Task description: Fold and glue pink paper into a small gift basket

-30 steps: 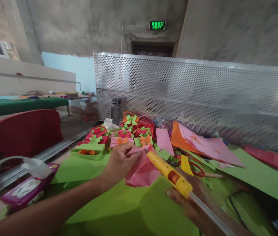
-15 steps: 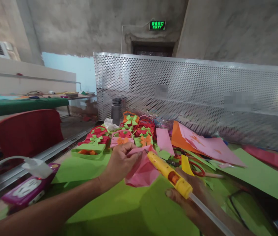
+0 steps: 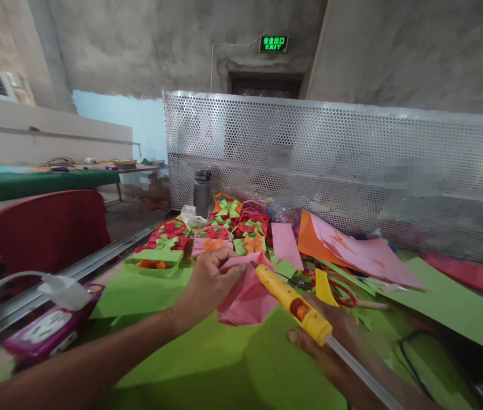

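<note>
My left hand (image 3: 211, 279) pinches the upper edge of a folded pink paper piece (image 3: 250, 299), thumb in front. My right hand (image 3: 330, 336) is wrapped round a yellow hot glue gun (image 3: 290, 299), with a clear glue stick (image 3: 358, 367) jutting from its back end. The gun's dark nozzle points up and left and meets the pink paper's top edge, close to my left thumb. Under both hands lies a large green sheet (image 3: 207, 364). Beyond them sit several small paper bags with bows, among them a pink one with an orange bow (image 3: 213, 245).
A grey bottle (image 3: 202, 196) stands behind the bags, before a perforated metal panel (image 3: 330, 148). Red-handled scissors (image 3: 343, 293) and pink and orange sheets (image 3: 352, 245) lie right. A purple power strip (image 3: 57, 330) with a white plug is left; a red chair (image 3: 49, 233) stands beyond the edge.
Almost nothing differs. The back end of the glue gun has shifted very slightly left, while its nozzle stays at the pink paper's edge. My left hand has kept its place.
</note>
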`<state>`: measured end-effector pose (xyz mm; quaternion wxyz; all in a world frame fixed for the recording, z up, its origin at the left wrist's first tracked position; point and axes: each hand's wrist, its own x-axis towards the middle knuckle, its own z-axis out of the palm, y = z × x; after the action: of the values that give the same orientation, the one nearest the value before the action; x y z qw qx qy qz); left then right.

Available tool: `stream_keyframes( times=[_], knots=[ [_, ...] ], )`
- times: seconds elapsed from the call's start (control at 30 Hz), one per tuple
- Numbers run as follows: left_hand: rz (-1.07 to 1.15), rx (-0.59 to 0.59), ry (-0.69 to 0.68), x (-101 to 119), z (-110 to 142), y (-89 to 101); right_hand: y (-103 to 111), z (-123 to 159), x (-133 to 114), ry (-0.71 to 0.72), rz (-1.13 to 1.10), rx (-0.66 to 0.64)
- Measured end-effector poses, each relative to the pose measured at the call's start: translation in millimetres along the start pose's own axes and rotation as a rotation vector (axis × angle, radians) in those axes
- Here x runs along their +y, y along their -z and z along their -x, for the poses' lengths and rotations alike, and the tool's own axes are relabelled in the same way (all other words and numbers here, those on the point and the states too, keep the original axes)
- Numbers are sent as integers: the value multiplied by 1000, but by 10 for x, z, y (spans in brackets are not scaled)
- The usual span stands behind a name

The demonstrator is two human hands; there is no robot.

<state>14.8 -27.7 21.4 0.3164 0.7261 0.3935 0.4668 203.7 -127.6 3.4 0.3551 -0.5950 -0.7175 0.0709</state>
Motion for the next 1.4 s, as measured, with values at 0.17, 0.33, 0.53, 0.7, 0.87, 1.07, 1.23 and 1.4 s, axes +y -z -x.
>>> stream_keyframes(
  times=[0.17, 0.33, 0.53, 0.7, 0.87, 1.07, 1.23, 1.4],
  knots=[
    [65, -50, 28, -33, 6, -31, 28, 21, -48, 19, -30, 78],
    [23, -6, 47, -61, -24, -5, 133, -88, 28, -19, -85, 257],
    [12, 183, 23, -84, -176, 147, 400, -332, 249, -55, 406, 207],
    [119, 313, -29, -66, -261, 265, 230, -347, 303, -57, 767, -63],
    [371, 220, 17, 0, -188, 230, -139, -184, 381, 43, 1097, -55],
    [391, 86, 81, -44, -81, 148, -270, -45, 520, 73, 1065, -106],
    [389, 51, 93, -92, -58, 120, -294, -17, 470, 83, 992, -180],
    [493, -110, 226, -62, 54, 13, -134, -104, 322, 134, 932, -181]
  ],
)
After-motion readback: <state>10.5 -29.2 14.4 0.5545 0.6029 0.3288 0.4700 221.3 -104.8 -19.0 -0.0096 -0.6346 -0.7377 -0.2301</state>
